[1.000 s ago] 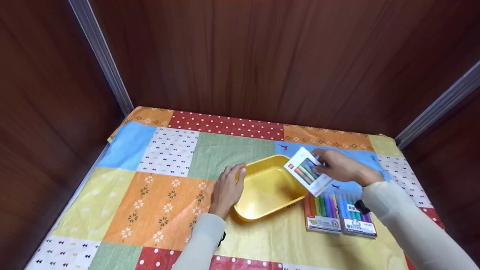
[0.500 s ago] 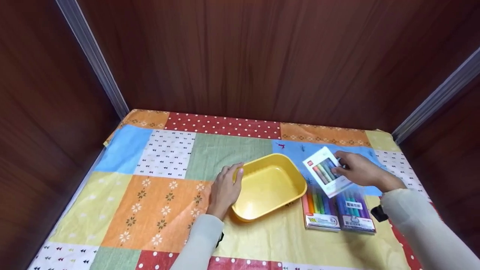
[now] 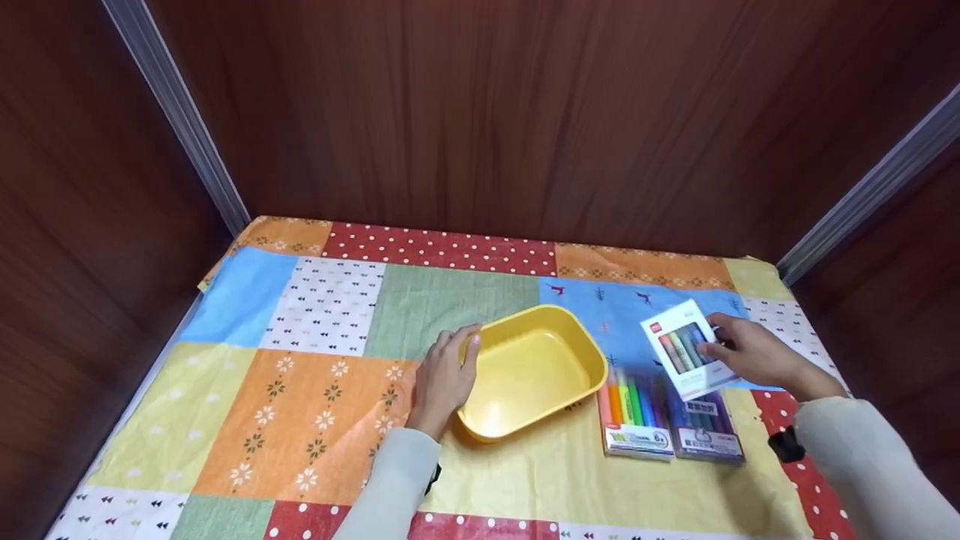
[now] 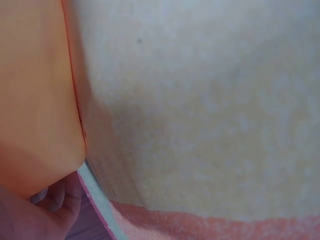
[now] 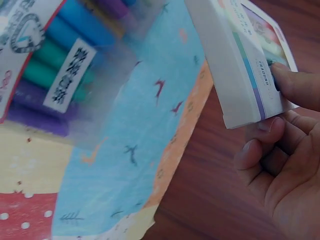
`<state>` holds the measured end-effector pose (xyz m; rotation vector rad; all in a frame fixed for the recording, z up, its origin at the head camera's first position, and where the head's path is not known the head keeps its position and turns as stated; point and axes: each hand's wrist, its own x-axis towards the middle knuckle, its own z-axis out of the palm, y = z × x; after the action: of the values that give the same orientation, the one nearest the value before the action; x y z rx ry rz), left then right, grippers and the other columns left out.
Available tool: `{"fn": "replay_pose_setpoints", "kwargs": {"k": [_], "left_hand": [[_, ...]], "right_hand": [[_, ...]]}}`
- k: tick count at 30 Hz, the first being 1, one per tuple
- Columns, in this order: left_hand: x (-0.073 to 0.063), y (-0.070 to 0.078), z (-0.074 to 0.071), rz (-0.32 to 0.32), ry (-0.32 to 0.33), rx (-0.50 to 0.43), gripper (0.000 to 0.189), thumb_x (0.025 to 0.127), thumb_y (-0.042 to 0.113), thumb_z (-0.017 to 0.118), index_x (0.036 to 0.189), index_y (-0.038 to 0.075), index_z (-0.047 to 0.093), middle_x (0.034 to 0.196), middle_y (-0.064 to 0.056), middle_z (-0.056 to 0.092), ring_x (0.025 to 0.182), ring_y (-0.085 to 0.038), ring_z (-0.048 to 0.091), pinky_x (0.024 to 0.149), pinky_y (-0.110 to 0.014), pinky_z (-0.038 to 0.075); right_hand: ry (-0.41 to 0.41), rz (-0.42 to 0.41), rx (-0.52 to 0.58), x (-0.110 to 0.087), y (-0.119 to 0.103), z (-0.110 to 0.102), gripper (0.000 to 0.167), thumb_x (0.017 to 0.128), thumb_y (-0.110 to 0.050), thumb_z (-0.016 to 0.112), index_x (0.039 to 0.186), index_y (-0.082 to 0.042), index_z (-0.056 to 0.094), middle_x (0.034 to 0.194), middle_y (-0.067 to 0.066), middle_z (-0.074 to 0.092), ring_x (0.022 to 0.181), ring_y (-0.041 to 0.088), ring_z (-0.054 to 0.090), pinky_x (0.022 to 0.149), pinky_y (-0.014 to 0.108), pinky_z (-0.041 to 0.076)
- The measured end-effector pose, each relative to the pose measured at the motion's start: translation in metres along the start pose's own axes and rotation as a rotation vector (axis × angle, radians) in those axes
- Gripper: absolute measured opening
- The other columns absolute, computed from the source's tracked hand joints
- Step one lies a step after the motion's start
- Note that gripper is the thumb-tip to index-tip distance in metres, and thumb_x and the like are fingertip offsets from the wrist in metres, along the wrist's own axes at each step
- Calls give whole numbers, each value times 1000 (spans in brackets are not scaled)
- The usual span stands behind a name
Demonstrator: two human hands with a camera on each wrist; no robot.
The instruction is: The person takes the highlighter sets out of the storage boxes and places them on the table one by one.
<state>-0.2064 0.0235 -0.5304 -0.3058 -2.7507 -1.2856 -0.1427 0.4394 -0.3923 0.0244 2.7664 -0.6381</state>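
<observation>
My left hand (image 3: 445, 379) holds the left rim of a yellow plastic basin (image 3: 525, 397), its thumb over the edge. In the left wrist view, curled fingers (image 4: 62, 200) show behind the basin's wall (image 4: 40, 100). My right hand (image 3: 757, 356) pinches the right side of a small white box (image 3: 667, 322) with colored pens showing on its front. That box is raised and tilted, and overlaps the top of two clear pen packs in the head view. Thumb (image 5: 295, 87) and fingers grip one end of the box (image 5: 220, 70) in the right wrist view.
Right of the basin, a pack of highlighters (image 3: 637, 442) lies side by side with a pack of blue, green and purple pens (image 3: 709, 442). A patchwork cloth (image 3: 322, 420) covers the table. Brown wooden panels (image 3: 450, 120) enclose the back and sides.
My right hand has carried the white box rightward, away from the basin's right rim to over the right-hand pen pack. My left hand keeps its hold on the basin.
</observation>
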Motion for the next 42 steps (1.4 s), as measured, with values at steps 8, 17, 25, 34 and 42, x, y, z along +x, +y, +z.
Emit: {"fn": "replay_pose_setpoints", "kwargs": {"k": [8,17,25,34,42], "left_hand": [[-4,-3,1,-10,-5,-1,40,108,47,39,140,34,59,123,-4,64,109,-29,65,82,-46,52],[-4,-1,1,-1,-2,-6,40,108,48,39,141,35,58,123,-4,63,106,-28,65,79,-44,51],[-4,2,2,16,9,-10,40,107,47,41,140,33,59,120,-4,64,98,-26,65,73,-41,50],[-4,2,1,17,-3,-19,41,107,49,40,141,34,58,119,-3,64,93,-24,63,69,-36,47],[-6,-2,-2,5,4,-17,42,107,50,40,140,34,58,122,-4,64,103,-27,65,75,-43,51]], "right_hand": [[-12,54,92,-11,26,4,59,104,-38,54,146,3,40,120,20,64,96,20,62,80,30,50],[3,177,204,-24,72,15,91,101,-55,51,156,9,16,133,28,53,105,24,59,79,24,50],[67,242,239,-36,117,31,87,104,-51,46,153,15,19,130,31,52,103,21,57,77,20,46],[27,319,294,-45,148,42,85,106,-46,45,152,18,14,130,32,51,100,17,59,78,22,47],[10,349,289,-47,157,55,78,106,-37,49,151,19,18,132,35,48,108,29,57,79,25,46]]}}
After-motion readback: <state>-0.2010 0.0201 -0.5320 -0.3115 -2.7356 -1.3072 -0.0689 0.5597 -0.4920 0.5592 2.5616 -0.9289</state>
